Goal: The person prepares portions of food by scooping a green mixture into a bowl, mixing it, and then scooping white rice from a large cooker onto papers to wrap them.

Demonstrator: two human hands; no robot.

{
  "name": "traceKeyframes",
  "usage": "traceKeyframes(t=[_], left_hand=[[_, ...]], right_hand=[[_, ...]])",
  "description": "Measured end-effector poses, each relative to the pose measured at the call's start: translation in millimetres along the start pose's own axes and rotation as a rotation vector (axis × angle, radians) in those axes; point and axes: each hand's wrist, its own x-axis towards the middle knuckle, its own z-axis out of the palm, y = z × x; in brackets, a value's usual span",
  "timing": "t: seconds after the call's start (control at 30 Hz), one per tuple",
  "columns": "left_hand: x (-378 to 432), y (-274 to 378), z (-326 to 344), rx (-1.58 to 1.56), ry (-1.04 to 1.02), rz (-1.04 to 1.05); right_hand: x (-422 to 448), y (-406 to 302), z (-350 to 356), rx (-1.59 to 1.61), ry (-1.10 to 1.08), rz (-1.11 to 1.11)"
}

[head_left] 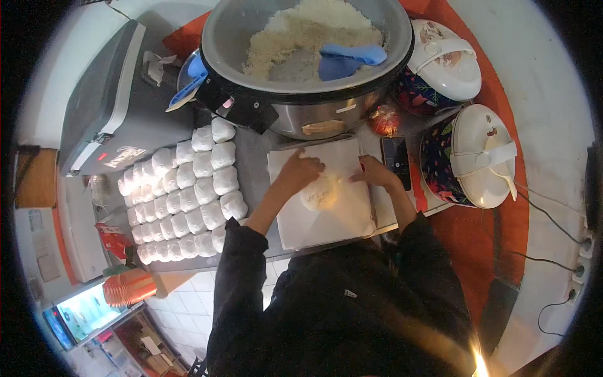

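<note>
A portion of cooked rice [321, 194] lies on a stack of white wrapping paper [325, 226] before me. My left hand [302, 170] is over the sheet just above and left of the rice, its fingers partly bent. On the right edge of the paper is my right hand [375, 172], with finger and thumb near the sheet's edge; whether it pinches the paper is unclear. Beyond the stack stands a large rice cooker pot [306, 110] holding loose rice [325, 23] and a blue scoop [346, 61]. Rows of white paper-wrapped packets [188, 195] cover the counter to the left.
A smartphone [396, 160] and a red plastic-wrapped item [385, 120] lie right of the paper. Two patterned rice containers with white lids [483, 155] stand farther right, one bearing a pale spoon [504, 176]. A grey cooler box [106, 99] and blue-handled utensils [188, 89] are at upper left.
</note>
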Motion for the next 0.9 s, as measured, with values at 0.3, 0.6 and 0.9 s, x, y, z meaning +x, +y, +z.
traceKeyframes(t=[0.3, 0.6, 0.9], left_hand=[[-9, -16, 44, -0.673, -0.121, -0.001], [-17, 11, 18, -0.95, -0.137, 0.119], [-15, 10, -5, -0.958, -0.201, 0.11]], right_hand=[[-86, -57, 34, 0.078, 0.285, 0.234], [-141, -73, 45, 0.394, 0.129, 0.264], [-43, -63, 0, -0.195, 0.485, -0.159]])
